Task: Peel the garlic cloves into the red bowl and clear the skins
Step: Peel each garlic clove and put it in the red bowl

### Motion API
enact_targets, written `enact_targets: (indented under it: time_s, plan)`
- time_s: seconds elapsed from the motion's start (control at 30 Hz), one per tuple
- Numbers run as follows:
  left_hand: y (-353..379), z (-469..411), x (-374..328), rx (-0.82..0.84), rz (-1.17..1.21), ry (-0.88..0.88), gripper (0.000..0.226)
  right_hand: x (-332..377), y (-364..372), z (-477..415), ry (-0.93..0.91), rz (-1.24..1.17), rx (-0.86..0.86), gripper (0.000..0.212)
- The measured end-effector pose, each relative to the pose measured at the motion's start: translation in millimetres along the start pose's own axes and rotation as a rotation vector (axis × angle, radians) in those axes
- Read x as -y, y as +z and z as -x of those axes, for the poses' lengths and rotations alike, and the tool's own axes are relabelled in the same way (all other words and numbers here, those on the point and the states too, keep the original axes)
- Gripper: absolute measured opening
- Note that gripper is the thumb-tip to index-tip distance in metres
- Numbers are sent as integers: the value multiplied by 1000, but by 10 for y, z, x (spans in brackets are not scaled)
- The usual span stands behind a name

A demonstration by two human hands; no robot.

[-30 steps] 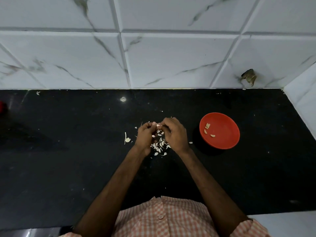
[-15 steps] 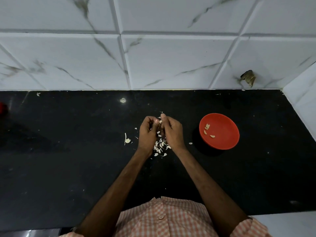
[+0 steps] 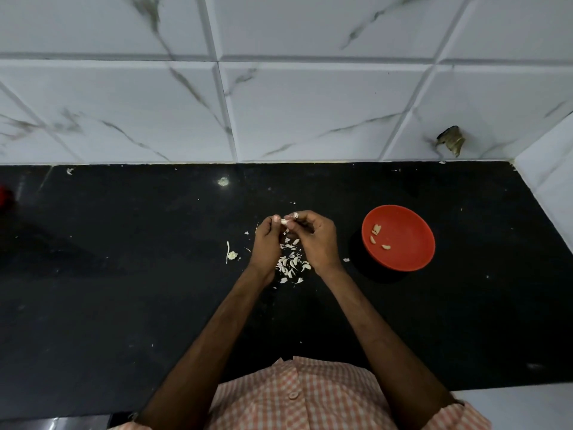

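My left hand [image 3: 267,243] pinches a pale garlic clove [image 3: 283,221] between thumb and fingertips above the black counter [image 3: 124,305]. My right hand [image 3: 316,240] is curled close beside it and pinches a small piece of skin [image 3: 295,215] at its fingertips. Below and between the hands lies a heap of white garlic skins [image 3: 291,263]. The red bowl [image 3: 400,259] stands to the right of my right hand and holds several peeled cloves [image 3: 375,234].
A garlic stem and scrap [image 3: 231,254] lie left of my left hand, with stray skin bits around. A marble-tiled wall [image 3: 279,103] runs along the back and a tiled side wall [image 3: 552,187] closes the right. A red object [image 3: 4,197] shows at the left edge.
The hands have drawn slightly apart. The clove now shows at my left fingertips and my right fingers have pulled a bit of skin away to the right.
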State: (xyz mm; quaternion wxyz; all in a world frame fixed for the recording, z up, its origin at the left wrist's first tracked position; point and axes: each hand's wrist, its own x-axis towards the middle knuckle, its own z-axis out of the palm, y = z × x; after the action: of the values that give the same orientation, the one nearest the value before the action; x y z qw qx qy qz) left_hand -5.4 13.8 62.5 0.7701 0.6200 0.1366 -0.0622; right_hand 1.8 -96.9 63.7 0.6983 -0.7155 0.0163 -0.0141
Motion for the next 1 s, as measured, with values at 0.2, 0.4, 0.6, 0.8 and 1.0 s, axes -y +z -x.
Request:
enact_targets:
  time_s: [0.2,0.4,0.6,0.8,1.0]
  plan:
    - [27,2,52,11,-105,74,35,5,-13,-4,-96,346,-44,16]
    - [20,-17,27,-29,-277,298,19,61,116,-16,66,322,-71,45]
    - [-75,-62,78,-107,-177,236,7,86,4,-55,70,267,-15,38]
    - [-160,-73,32,-127,-421,339,20,-20,-72,-58,96,145,-73,27]
    - [-210,-50,11,-138,-749,358,8,-30,-116,-47,55,189,-67,14]
